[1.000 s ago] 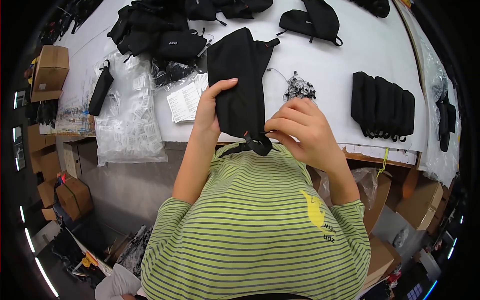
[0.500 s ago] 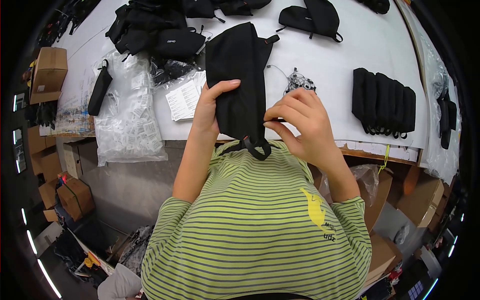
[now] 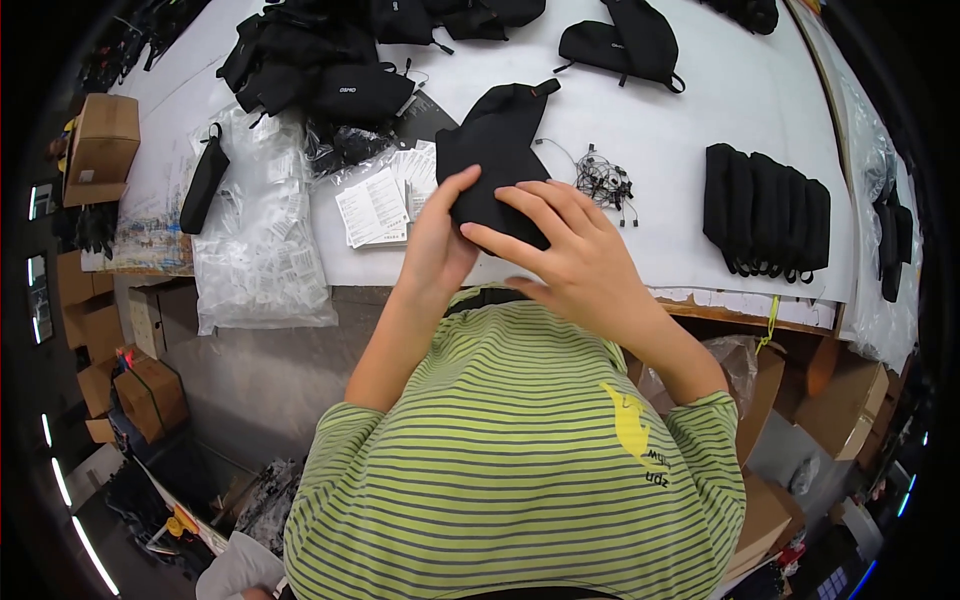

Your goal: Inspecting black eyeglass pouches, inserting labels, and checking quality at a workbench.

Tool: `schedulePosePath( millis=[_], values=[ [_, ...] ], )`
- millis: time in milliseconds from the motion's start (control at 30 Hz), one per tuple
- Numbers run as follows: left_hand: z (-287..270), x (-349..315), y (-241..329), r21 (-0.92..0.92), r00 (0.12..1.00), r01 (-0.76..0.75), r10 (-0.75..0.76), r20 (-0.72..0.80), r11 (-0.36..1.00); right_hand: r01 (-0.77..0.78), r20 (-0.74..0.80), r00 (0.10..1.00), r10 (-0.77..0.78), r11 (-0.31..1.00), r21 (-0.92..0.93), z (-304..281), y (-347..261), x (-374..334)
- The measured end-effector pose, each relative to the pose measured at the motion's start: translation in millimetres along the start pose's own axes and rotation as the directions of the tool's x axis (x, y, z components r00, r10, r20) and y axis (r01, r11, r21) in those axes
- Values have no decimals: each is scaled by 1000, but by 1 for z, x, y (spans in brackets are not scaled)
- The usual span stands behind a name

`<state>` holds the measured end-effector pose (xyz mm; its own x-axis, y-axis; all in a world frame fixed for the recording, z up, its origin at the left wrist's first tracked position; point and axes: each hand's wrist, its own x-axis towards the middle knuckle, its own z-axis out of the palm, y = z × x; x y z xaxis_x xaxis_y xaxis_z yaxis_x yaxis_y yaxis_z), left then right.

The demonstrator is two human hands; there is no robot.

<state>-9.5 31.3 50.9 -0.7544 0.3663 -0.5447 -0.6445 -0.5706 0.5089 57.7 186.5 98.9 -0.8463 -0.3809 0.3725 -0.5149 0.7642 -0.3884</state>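
Note:
A black fabric pouch (image 3: 490, 150) with a short loop at its far end is held up over the table's near edge, bent and foreshortened. My left hand (image 3: 440, 240) is closed on its left side, thumb on the upper face and the other fingers hidden beneath. Across the pouch's near right part lies my right hand (image 3: 565, 250), its fingers stretched out and spread against the fabric, the thumb apart below. Just right of the pouch is a tangle of thin black cords (image 3: 603, 180). To its left are stacked white printed cards (image 3: 372, 208).
Several black pouches form a heap (image 3: 320, 75) at the far left. A row of black pouches (image 3: 768, 210) lies at the right, and a larger black pouch (image 3: 620, 50) at the back. A clear plastic bag of labels (image 3: 262, 260) hangs over the table's left front edge.
The pouch has tipped from long and upright to a folded, foreshortened pose. My right hand has moved left from a pinch at its edge to lie spread over the fabric.

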Motion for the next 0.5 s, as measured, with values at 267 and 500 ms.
schedulePosePath(
  millis=[267,500],
  values=[
    [-45,3,4,778,807,-506,522,275,372,-205,-99,946,308,807,555,-9,31,-3],
    [-46,4,43,571,672,-739,435,599,357,-252,39,861,507,359,899,-18,46,-20]
  ],
)
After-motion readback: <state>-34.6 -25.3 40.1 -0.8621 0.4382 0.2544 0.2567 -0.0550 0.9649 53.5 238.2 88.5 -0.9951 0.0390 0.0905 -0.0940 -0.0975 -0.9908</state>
